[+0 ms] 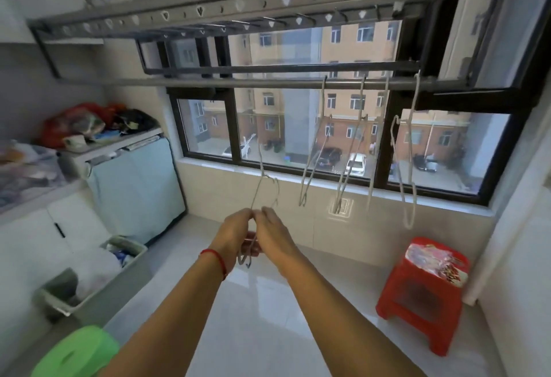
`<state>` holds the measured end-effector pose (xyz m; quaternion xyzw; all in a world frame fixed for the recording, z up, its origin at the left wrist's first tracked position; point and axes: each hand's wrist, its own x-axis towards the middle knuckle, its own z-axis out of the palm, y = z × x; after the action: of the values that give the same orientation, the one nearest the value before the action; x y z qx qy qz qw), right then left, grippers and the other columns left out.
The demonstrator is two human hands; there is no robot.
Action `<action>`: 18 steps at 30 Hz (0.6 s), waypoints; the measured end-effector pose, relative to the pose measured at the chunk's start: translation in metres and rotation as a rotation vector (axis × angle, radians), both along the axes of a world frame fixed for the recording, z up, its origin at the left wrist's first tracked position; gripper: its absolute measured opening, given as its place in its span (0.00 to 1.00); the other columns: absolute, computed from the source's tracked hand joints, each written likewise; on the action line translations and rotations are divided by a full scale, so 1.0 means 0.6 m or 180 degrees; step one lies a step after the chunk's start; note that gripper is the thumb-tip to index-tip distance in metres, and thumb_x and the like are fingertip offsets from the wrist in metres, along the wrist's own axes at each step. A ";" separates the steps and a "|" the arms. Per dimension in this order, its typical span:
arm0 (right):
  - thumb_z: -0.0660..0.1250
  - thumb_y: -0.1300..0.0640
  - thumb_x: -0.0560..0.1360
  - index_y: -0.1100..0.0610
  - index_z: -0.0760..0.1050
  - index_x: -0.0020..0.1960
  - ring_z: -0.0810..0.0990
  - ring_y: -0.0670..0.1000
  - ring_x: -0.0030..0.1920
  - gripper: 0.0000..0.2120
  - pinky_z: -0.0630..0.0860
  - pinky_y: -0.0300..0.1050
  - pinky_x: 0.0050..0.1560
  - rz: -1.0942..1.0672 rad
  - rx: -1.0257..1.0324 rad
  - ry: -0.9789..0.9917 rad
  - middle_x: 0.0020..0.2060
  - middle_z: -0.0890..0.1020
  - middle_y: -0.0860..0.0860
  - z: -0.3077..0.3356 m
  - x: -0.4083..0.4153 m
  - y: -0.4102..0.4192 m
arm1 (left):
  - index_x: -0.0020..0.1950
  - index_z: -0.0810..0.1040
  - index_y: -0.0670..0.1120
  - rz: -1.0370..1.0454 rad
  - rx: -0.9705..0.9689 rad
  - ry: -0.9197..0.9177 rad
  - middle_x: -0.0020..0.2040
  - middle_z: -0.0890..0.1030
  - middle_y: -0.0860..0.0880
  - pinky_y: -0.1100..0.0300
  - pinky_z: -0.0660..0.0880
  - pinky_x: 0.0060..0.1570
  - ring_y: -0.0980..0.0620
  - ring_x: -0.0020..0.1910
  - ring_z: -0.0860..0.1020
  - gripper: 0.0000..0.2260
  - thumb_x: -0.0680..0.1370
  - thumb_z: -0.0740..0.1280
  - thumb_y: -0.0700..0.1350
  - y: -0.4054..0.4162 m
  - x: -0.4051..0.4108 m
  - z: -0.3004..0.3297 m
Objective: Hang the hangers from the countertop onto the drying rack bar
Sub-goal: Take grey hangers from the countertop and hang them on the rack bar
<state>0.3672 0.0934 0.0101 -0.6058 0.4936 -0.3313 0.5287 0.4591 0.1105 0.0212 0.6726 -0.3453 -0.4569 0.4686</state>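
Both my hands meet in the middle of the view around a thin wire hanger point(262, 186). My left hand point(235, 235) grips its lower part, with more wire showing below the fingers. My right hand point(272, 232) pinches the same hanger from the right. The hanger's hook points up toward the window, well below the drying rack bar point(208, 83). Several wire hangers point(351, 150) hang on the right stretch of that bar, one of them point(407, 168) furthest right. The left stretch of the bar is bare.
A red plastic stool point(423, 293) stands at the right wall. A green stool point(74, 352) sits at the lower left beside a grey bin point(59, 302). A cluttered countertop point(101, 147) and a covered appliance point(137, 186) line the left. A perforated rack frame point(238, 4) hangs overhead.
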 end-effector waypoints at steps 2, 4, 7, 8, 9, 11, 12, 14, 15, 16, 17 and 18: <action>0.51 0.45 0.87 0.50 0.59 0.81 0.73 0.58 0.72 0.24 0.71 0.47 0.62 0.0010 -0.0260 0.0011 0.77 0.69 0.56 0.040 0.004 -0.020 | 0.56 0.79 0.43 -0.0066 -0.0160 -0.0035 0.49 0.84 0.36 0.54 0.80 0.39 0.43 0.37 0.81 0.14 0.82 0.57 0.49 -0.018 0.006 0.043; 0.50 0.46 0.87 0.48 0.58 0.83 0.70 0.57 0.76 0.25 0.68 0.45 0.64 -0.0056 -0.0490 -0.0031 0.79 0.66 0.54 0.079 0.000 -0.035 | 0.54 0.79 0.44 -0.0096 -0.0369 -0.0074 0.45 0.84 0.38 0.53 0.79 0.41 0.44 0.36 0.80 0.13 0.82 0.58 0.49 -0.033 0.004 0.083; 0.50 0.47 0.88 0.47 0.62 0.81 0.70 0.52 0.73 0.23 0.68 0.48 0.72 -0.0114 -0.0835 -0.0153 0.76 0.69 0.49 0.127 -0.010 -0.053 | 0.54 0.80 0.45 -0.0161 -0.0665 -0.0078 0.42 0.83 0.39 0.54 0.78 0.39 0.45 0.35 0.80 0.13 0.82 0.59 0.49 -0.053 -0.004 0.131; 0.50 0.48 0.88 0.48 0.63 0.80 0.72 0.49 0.69 0.22 0.69 0.46 0.70 -0.0115 -0.0955 -0.0167 0.72 0.71 0.48 0.140 -0.015 -0.058 | 0.54 0.80 0.45 -0.0197 -0.0733 -0.0073 0.43 0.84 0.39 0.53 0.79 0.40 0.44 0.36 0.81 0.13 0.83 0.59 0.49 -0.058 -0.008 0.145; 0.50 0.49 0.88 0.48 0.64 0.80 0.72 0.48 0.66 0.21 0.69 0.45 0.68 -0.0118 -0.1042 -0.0155 0.70 0.72 0.47 0.151 -0.019 -0.062 | 0.53 0.81 0.45 -0.0239 -0.0797 -0.0070 0.44 0.84 0.39 0.52 0.79 0.41 0.44 0.38 0.81 0.13 0.83 0.58 0.49 -0.063 -0.012 0.156; 0.50 0.49 0.88 0.48 0.64 0.80 0.75 0.51 0.67 0.21 0.73 0.51 0.70 -0.0137 -0.1120 -0.0161 0.72 0.74 0.51 0.169 -0.023 -0.072 | 0.53 0.81 0.44 -0.0313 -0.0906 -0.0076 0.45 0.84 0.39 0.51 0.79 0.42 0.43 0.40 0.81 0.14 0.83 0.57 0.48 -0.074 -0.022 0.178; 0.50 0.48 0.88 0.47 0.64 0.80 0.76 0.53 0.69 0.21 0.75 0.55 0.70 -0.0159 -0.1117 -0.0182 0.73 0.74 0.53 0.175 -0.024 -0.080 | 0.54 0.80 0.43 -0.0334 -0.0932 -0.0113 0.45 0.83 0.39 0.51 0.80 0.42 0.43 0.41 0.81 0.14 0.84 0.57 0.48 -0.081 -0.026 0.188; 0.50 0.47 0.88 0.46 0.63 0.80 0.78 0.55 0.68 0.22 0.78 0.58 0.68 -0.0217 -0.1122 -0.0206 0.72 0.75 0.53 0.189 -0.026 -0.088 | 0.54 0.80 0.43 -0.0352 -0.0954 -0.0175 0.43 0.83 0.40 0.55 0.78 0.35 0.44 0.39 0.80 0.15 0.84 0.57 0.49 -0.098 -0.033 0.202; 0.50 0.46 0.88 0.46 0.64 0.80 0.79 0.56 0.66 0.22 0.80 0.59 0.66 -0.0226 -0.1109 -0.0209 0.71 0.76 0.53 0.194 -0.028 -0.091 | 0.53 0.80 0.43 -0.0359 -0.0945 -0.0184 0.42 0.82 0.41 0.57 0.76 0.32 0.45 0.37 0.79 0.15 0.84 0.57 0.50 -0.106 -0.036 0.207; 0.50 0.45 0.87 0.45 0.64 0.79 0.81 0.56 0.64 0.22 0.81 0.59 0.64 -0.0255 -0.1102 -0.0198 0.70 0.77 0.53 0.197 -0.032 -0.095 | 0.54 0.80 0.43 -0.0381 -0.0917 -0.0188 0.42 0.82 0.41 0.57 0.75 0.31 0.45 0.36 0.79 0.15 0.84 0.58 0.51 -0.113 -0.038 0.209; 0.50 0.45 0.87 0.45 0.65 0.78 0.82 0.56 0.62 0.21 0.82 0.58 0.63 -0.0270 -0.1073 -0.0161 0.69 0.78 0.54 0.198 -0.036 -0.097 | 0.54 0.80 0.43 -0.0427 -0.0867 -0.0195 0.43 0.82 0.41 0.56 0.76 0.32 0.45 0.37 0.79 0.16 0.84 0.58 0.53 -0.120 -0.041 0.211; 0.50 0.45 0.87 0.45 0.65 0.78 0.82 0.56 0.62 0.21 0.82 0.56 0.61 -0.0276 -0.1063 -0.0119 0.69 0.78 0.54 0.197 -0.042 -0.097 | 0.54 0.80 0.43 -0.0488 -0.0789 -0.0207 0.44 0.82 0.40 0.55 0.78 0.35 0.44 0.39 0.80 0.17 0.84 0.58 0.54 -0.124 -0.042 0.210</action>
<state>0.3422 0.0352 0.1284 -0.6571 0.4475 -0.4424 0.4150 0.4339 0.0360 0.1475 0.5958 -0.4644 -0.4232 0.5003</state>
